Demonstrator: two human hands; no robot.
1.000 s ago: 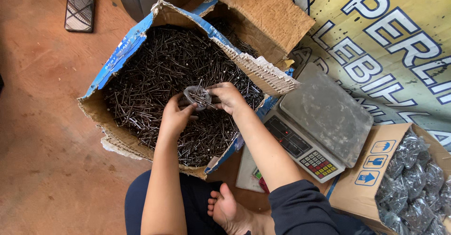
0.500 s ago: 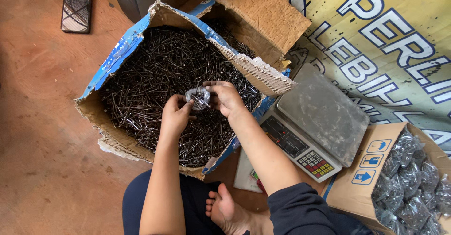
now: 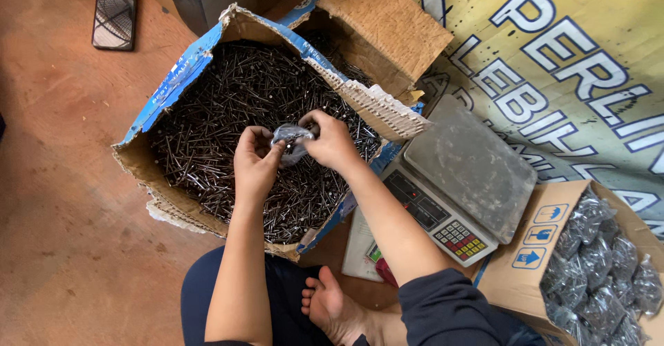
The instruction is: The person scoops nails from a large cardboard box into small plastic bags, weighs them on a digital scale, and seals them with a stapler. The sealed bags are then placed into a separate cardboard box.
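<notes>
Bag (image 3: 290,142) held over box of nails
Small clear bag is gripped by both the left hand (image 3: 254,163) and right hand (image 3: 333,141), above the nails (image 3: 228,111) in the torn box (image 3: 176,76), beside a scale (image 3: 463,173).

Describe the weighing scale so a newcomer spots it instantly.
Start at the big torn cardboard box full of dark nails. Just right of it, on the floor, sits the scale. Alone among the boxes, it has a flat grey metal tray and a coloured keypad.
</notes>
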